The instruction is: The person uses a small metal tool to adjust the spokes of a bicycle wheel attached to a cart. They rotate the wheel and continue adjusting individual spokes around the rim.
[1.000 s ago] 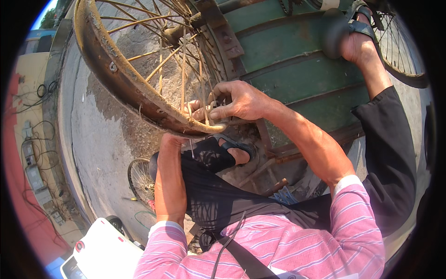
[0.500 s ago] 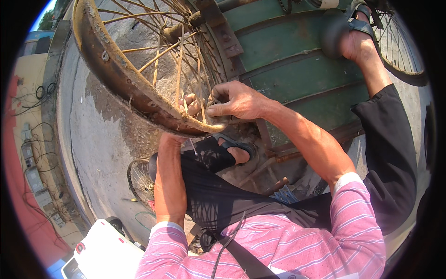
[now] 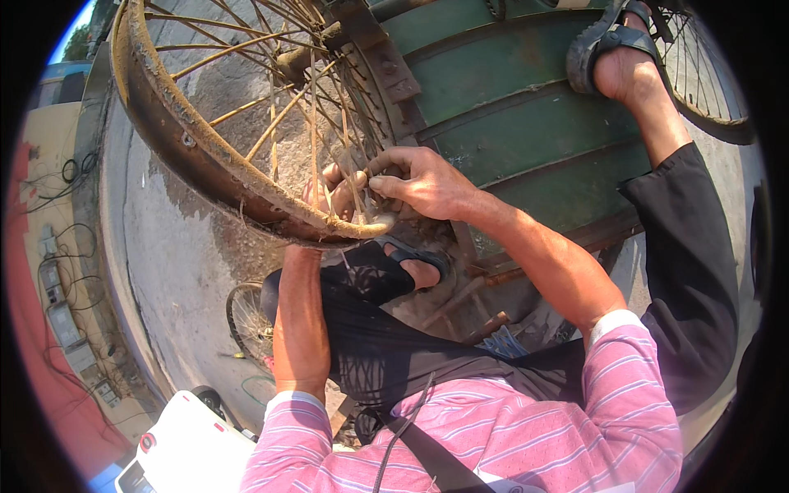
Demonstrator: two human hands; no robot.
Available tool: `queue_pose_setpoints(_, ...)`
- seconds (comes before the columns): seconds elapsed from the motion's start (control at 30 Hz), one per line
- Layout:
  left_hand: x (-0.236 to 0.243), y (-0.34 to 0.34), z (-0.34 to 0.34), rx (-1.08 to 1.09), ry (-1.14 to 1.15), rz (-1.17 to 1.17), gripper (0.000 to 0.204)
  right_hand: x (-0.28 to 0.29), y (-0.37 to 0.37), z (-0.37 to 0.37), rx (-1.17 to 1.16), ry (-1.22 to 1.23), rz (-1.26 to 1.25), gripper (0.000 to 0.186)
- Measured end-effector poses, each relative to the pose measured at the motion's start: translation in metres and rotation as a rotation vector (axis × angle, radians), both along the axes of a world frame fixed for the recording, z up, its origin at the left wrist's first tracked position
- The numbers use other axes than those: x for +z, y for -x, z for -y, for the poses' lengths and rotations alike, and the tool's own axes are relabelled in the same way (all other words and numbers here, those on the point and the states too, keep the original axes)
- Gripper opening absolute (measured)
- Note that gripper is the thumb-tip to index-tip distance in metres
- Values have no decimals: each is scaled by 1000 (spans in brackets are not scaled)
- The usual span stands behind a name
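Note:
A rusty, dirt-crusted spoked wheel rim (image 3: 193,152) without a tyre fills the upper left. My left hand (image 3: 339,193) reaches past the rim's lower edge, and its fingers curl in among the thin spokes (image 3: 313,131), closed on one spoke near the rim. From the other side my right hand (image 3: 423,182) comes in with thumb and forefinger pinched together, almost touching the left fingertips. What lies in that pinch is too small to make out. Beside the hands, the wheel's hub (image 3: 297,66) joins a rusty metal bracket (image 3: 370,41).
A green ribbed metal panel (image 3: 509,135) lies right of the wheel, my sandalled foot (image 3: 620,70) against it. Another spoked wheel (image 3: 707,78) stands at the upper right, a smaller one (image 3: 249,316) on the ground. A white-bodied vehicle (image 3: 193,444) is lower left; wired boxes (image 3: 66,324) line the wall.
The wheel has shifted slightly left and down. My left fingers have risen further among the spokes, and my right thumb and forefinger have moved up and closer to them.

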State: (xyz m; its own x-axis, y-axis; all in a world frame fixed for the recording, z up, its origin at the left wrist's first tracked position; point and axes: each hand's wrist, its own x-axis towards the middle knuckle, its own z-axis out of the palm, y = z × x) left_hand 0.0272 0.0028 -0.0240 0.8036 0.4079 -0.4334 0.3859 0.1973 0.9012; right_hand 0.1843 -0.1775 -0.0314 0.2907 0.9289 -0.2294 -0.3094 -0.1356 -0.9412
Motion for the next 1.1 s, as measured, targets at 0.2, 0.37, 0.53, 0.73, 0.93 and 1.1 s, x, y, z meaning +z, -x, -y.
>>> queue_pose_setpoints(0.2, 3, 0, 9, -43, -144, 118, 9, -18, 23, -5, -210, 140, -264, 37)
queue_pose_setpoints(0.37, 7, 10, 3, -110, -121, 93, 25, -29, 26, -1, -260, -13, 36, 33)
queue_pose_setpoints(0.53, 18, 10, 1, -144, -103, -7, 30, -22, 26, -14, -261, 228, -156, 28)
queue_pose_setpoints(0.73, 22, 9, 8, 80, 310, 37, 22, -32, 15, -5, -428, 232, 40, 29)
queue_pose_setpoints(0.93, 4, 18, -10, 76, 370, 132, 20, -13, 5, -6, -226, 203, 208, 37)
queue_pose_setpoints(1.1, 7, 19, -8, 38, 269, 153, 22, -19, 10, -9, -150, 26, 304, 34)
